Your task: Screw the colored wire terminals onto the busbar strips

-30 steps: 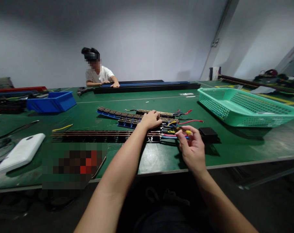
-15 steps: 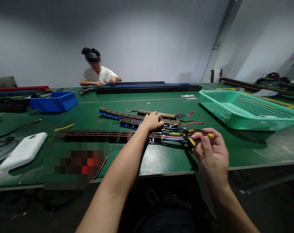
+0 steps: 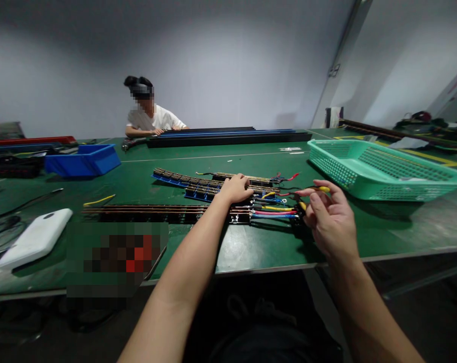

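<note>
My left hand [image 3: 236, 188] lies over blue and black strips with brass-coloured rods, its fingers curled over them and its thumb to the right. Under the wrist runs a longer dark strip [image 3: 152, 213] with copper-coloured rods. Red, blue and yellow wires [image 3: 275, 214] come out of its right end. Closed around yellow-and-black handled pliers [image 3: 322, 189], my right hand [image 3: 332, 219] is just right of those wires. The pliers' jaws are dark and hard to make out near the wire ends. A wire with a ring terminal [image 3: 284, 201] shows just above.
A green mesh basket [image 3: 364, 176] stands at right, a blue bin [image 3: 82, 161] at left. Nearer lie a white power bank [image 3: 37, 237] and a blurred-out object [image 3: 118, 257]. Across the green table [image 3: 247, 252], a person [image 3: 152, 118] works beside long black rails [image 3: 232, 138].
My right hand has drawn the pliers slightly right and up, away from the wires, and their jaws have turned. My left hand stays on the strips. The person opposite has lowered a hand.
</note>
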Demonstrator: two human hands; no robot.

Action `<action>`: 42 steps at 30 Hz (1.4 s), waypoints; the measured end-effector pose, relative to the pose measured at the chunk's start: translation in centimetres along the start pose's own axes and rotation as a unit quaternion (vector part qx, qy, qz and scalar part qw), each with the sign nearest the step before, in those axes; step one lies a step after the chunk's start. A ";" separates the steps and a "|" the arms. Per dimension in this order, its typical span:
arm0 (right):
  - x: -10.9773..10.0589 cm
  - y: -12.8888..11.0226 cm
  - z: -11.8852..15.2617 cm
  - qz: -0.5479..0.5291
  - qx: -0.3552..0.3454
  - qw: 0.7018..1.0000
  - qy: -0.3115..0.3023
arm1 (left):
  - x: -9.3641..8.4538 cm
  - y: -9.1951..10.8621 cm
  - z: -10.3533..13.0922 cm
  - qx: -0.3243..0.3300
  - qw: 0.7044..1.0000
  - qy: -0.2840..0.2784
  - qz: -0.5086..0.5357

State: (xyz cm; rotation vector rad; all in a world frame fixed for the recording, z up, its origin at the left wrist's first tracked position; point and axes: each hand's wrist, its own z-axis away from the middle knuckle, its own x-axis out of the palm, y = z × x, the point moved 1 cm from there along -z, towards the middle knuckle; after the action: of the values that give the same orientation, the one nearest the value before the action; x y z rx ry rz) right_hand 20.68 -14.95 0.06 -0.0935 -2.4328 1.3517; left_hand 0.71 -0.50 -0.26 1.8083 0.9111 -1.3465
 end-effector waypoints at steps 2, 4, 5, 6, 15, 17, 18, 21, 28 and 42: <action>0.2 0.7 -0.4 0.048 -0.001 0.999 0.002 | -0.1 0.0 0.0 -0.002 1.000 -0.001 -0.001; 0.5 1.0 -0.4 0.127 -0.018 0.991 -0.027 | -0.2 0.1 0.0 -0.001 1.000 -0.002 0.000; 0.8 1.1 -0.3 0.176 -0.028 0.982 -0.066 | -0.2 0.2 0.1 0.000 1.000 -0.001 0.000; 1.0 1.2 0.0 0.228 -0.038 0.966 -0.119 | -0.2 0.2 0.1 0.000 1.000 -0.001 0.000; 1.7 0.0 0.4 0.177 -0.004 0.979 -0.104 | -0.1 0.0 0.1 -0.002 1.000 -0.006 0.003; 1.3 -1.3 -0.7 0.069 0.023 0.997 -0.029 | -0.1 0.0 0.1 -0.004 1.000 -0.008 0.001; 1.2 -2.1 -1.3 0.027 0.027 0.999 -0.012 | -0.1 0.1 0.1 -0.005 1.000 -0.009 0.001; 1.3 -4.7 -3.3 -0.028 -0.019 0.999 0.000 | -0.2 0.1 0.1 -0.003 1.000 -0.010 0.002; 2.7 -4.0 -9.6 0.020 -0.024 1.000 0.003 | -0.2 0.1 0.1 -0.002 1.000 -0.010 -0.003; 2.6 3.3 -9.6 0.211 0.086 0.945 -0.235 | -0.3 0.3 0.1 -0.004 1.000 -0.011 0.003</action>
State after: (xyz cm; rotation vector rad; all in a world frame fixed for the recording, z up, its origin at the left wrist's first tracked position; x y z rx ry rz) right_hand 21.16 -4.76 2.62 -0.2942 -2.7700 1.9612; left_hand 0.81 -0.76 0.04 1.7855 0.8986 -1.3540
